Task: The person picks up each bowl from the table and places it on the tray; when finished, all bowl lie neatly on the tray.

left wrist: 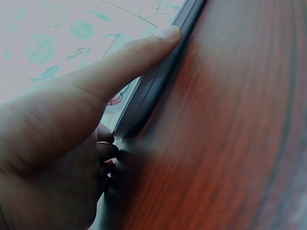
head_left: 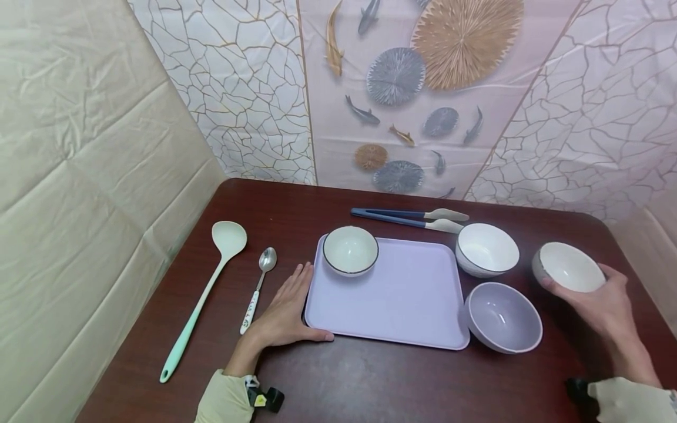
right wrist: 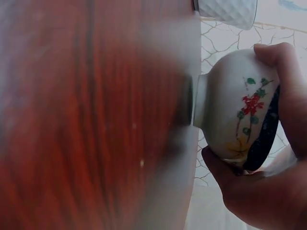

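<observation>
My right hand (head_left: 608, 302) grips a white bowl (head_left: 571, 267) at the far right, thumb and fingers around its sides. In the right wrist view this bowl (right wrist: 230, 103) shows a red flower with green leaves and a dark patch, its foot close to the table. My left hand (head_left: 282, 317) rests at the near left corner of a lilac tray (head_left: 402, 305), fingers straight along the left side and thumb (left wrist: 158, 43) along the front edge. On the tray's far left part stands a pale bowl with a dark rim (head_left: 351, 249).
Right of the tray stand a white bowl (head_left: 486, 249), dimpled outside, and a lilac bowl (head_left: 503, 317). Blue-handled tongs (head_left: 404, 217) lie behind the tray. A mint-handled ladle (head_left: 203, 294) and a spoon (head_left: 259, 285) lie to the left. Patterned cloth hangs behind the table.
</observation>
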`<state>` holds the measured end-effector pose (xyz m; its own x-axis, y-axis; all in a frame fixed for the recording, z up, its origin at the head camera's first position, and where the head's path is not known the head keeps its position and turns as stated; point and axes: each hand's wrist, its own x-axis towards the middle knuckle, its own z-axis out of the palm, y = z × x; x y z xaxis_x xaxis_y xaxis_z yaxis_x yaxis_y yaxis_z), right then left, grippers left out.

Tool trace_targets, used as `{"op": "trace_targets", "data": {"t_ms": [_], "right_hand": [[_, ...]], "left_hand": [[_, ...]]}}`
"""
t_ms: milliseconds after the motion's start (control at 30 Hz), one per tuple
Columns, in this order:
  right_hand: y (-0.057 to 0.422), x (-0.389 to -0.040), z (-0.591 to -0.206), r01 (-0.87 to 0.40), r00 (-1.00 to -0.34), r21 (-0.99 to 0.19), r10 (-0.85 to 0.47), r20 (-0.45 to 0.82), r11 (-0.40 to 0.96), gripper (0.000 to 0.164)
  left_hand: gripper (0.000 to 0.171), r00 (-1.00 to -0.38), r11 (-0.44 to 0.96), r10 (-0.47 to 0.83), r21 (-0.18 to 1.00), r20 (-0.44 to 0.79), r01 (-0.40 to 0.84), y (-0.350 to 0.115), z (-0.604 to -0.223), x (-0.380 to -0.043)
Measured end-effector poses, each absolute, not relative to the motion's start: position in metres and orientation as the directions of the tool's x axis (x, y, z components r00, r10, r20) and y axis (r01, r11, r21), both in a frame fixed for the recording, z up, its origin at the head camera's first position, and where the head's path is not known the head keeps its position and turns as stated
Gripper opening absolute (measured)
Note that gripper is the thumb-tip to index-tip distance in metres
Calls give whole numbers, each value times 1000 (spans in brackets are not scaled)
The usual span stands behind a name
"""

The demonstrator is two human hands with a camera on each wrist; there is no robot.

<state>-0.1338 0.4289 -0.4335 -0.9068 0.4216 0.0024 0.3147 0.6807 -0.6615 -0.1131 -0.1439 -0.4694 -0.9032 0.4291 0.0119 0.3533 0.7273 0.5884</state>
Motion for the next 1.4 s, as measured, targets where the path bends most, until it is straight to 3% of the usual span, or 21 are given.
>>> {"op": "trace_targets", "data": {"t_ms": [133, 300, 467, 667, 967, 1400], "right_hand": [[423, -124, -422, 270, -916, -679, 399, 36, 682, 112], [394, -106, -393, 98, -945, -691, 284, 160, 716, 107], [338, -92, -366, -71, -965, -729, 138, 222, 681, 107], [258, -92, -365, -165, -976, -783, 18, 219, 600, 108], [183, -122, -396, -92, -977, -811, 105, 185, 577, 113], [167, -164, -440, -35, -939, -782, 246, 239, 622, 113]], "left_hand": [[137, -904, 724, 428, 597, 7, 347, -145, -469, -112], [137, -905, 720, 424, 601, 17, 348, -148, -468, -111], [136, -909, 721, 417, 599, 25, 347, -151, -467, -111], [136, -911, 728, 412, 591, 29, 349, -151, -469, -112], [136, -905, 731, 424, 578, 30, 362, -149, -471, -115], [136, -899, 734, 437, 568, 23, 372, -145, -471, -114]]}}
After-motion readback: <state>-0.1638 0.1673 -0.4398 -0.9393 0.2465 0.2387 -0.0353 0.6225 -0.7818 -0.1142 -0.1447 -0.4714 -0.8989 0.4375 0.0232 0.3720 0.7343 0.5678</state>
